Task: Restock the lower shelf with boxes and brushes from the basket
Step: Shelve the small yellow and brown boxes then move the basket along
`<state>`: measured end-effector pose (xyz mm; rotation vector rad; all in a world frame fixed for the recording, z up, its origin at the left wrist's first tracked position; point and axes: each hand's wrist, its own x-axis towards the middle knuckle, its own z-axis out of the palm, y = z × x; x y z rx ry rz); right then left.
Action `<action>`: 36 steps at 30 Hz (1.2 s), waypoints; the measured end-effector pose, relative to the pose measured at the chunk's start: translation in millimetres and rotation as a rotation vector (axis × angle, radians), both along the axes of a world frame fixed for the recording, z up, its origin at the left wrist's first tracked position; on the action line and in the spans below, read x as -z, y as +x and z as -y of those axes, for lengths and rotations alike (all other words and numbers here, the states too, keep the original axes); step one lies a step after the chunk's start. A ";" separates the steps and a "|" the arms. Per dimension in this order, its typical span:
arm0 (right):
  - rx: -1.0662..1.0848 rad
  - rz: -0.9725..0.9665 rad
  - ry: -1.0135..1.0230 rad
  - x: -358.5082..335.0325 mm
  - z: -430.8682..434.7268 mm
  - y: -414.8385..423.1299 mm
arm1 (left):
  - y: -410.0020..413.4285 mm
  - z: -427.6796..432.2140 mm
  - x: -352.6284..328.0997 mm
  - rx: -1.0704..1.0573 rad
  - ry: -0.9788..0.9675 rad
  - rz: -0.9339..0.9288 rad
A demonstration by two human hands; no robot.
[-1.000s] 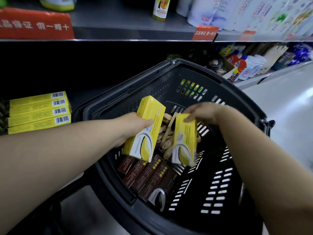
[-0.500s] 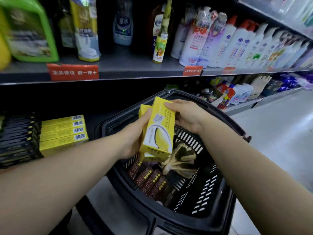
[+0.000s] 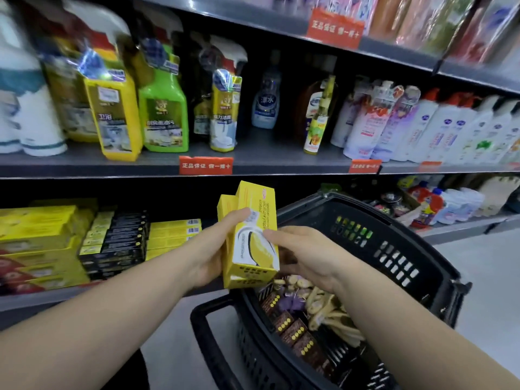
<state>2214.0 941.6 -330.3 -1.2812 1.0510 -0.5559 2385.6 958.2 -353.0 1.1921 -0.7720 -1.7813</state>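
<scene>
Dark boxes [image 3: 295, 330] and brushes [image 3: 332, 308] lie in the black basket [image 3: 394, 249]. Above its left rim, the left hand [image 3: 208, 254] grips two upright yellow boxes [image 3: 253, 237], and the right hand [image 3: 306, 254] clasps their right edge. Beyond them, the lower shelf [image 3: 28, 299] carries shelved cartons [image 3: 174, 232].

Bare left hand [image 3: 208, 256] and right hand [image 3: 309, 257] on smooth, bare forearms [image 3: 112, 313]
</scene>
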 end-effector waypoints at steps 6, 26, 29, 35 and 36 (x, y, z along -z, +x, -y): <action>0.096 0.034 0.103 4.3 16.7 51.5 | 47.9 4.1 13.2 -0.156 0.061 -0.046; -0.274 -1.104 -0.508 117.5 202.8 227.2 | 231.3 78.7 126.5 -0.545 0.310 0.373; -0.364 -1.266 -0.650 145.0 234.2 242.9 | 245.8 85.0 138.2 -0.591 0.332 0.368; -0.435 -1.309 -0.622 188.7 278.9 265.1 | 257.7 92.1 152.0 -0.618 0.363 0.314; -0.464 -1.321 -0.616 195.8 282.6 269.4 | 258.1 93.2 153.9 -0.623 0.363 0.300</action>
